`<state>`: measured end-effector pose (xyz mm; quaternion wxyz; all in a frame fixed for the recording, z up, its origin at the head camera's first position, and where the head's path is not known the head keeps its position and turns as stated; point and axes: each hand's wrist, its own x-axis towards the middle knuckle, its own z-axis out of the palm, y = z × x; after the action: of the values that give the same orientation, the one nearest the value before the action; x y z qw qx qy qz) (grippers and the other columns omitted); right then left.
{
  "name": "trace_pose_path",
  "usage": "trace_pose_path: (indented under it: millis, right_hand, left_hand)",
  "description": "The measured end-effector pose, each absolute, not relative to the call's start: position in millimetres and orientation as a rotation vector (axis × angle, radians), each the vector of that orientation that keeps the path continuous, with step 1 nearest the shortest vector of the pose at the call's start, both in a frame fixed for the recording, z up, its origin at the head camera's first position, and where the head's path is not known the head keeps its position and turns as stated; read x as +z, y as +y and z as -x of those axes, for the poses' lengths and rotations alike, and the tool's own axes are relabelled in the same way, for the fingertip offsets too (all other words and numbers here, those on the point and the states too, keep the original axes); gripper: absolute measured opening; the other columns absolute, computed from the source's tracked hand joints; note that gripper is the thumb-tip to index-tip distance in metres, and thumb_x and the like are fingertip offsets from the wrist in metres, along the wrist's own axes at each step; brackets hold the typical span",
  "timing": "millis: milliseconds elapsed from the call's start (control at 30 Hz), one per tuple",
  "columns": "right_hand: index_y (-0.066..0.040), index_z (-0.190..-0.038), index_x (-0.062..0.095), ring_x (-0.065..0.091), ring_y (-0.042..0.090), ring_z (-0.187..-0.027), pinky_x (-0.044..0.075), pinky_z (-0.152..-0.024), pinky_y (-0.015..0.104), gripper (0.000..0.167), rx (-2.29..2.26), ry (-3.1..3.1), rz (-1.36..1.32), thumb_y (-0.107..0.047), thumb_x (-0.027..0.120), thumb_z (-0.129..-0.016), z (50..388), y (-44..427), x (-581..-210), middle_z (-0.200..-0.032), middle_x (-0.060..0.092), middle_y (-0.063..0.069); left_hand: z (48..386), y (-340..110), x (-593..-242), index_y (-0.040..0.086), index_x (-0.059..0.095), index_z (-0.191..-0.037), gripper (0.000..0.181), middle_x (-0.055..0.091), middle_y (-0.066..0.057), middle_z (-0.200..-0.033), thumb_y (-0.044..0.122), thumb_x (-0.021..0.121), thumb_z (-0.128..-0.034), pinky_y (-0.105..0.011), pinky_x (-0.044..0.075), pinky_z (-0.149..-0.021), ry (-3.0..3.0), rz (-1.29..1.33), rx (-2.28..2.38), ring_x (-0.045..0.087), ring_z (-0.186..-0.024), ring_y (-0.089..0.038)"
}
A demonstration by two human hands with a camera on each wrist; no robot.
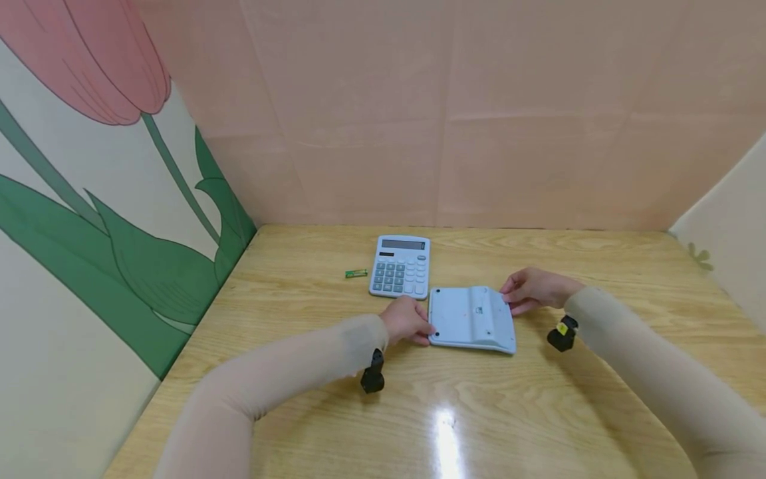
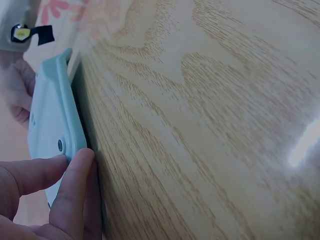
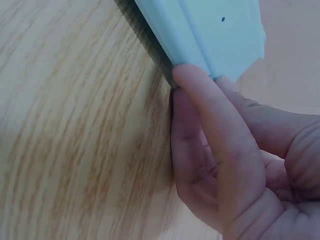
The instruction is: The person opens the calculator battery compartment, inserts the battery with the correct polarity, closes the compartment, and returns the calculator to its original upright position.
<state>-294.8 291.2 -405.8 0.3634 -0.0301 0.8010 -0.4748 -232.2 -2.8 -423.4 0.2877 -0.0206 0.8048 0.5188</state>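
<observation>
A light-blue calculator (image 1: 455,316) is held face down just above or on the table, its back with dark round feet and a raised hump facing up. My left hand (image 1: 407,320) pinches its left edge between thumb and fingers; in the left wrist view the thumb lies beside a black foot (image 2: 61,145). At the opposite edge, my right hand (image 1: 535,289) grips the calculator near its thicker end, fingertips at the rim in the right wrist view. The calculator's keys and screen are hidden underneath.
Just behind my left hand, a second light-blue calculator (image 1: 400,266) lies face up with its display showing. To its left are green batteries (image 1: 356,273), too small to count surely. The wooden table (image 1: 287,286) meets a pinkish wall covering (image 1: 443,166) at the back.
</observation>
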Motion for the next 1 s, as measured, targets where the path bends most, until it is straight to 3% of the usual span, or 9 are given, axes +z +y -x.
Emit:
trace_pose_path:
  millis: [1000]
  right_hand:
    - [0.007, -0.109, 0.053, 0.065, 0.012, -0.081, 0.061, -0.08, 0.03, 0.013, -1.198, 2.08, 0.067, 0.004, 0.054, -0.096, 301.0, 292.5, -411.0, -0.092, 0.061, 0.006]
  left_hand:
    - [228.2, 3.5, -413.6, -0.001, 0.061, -0.08, 0.012, 0.063, -0.008, -0.075, -0.005, 0.073, -0.0814, -0.026, 0.061, -0.065, 2.215, 0.075, 1.308, 0.066, -0.065, -0.016]
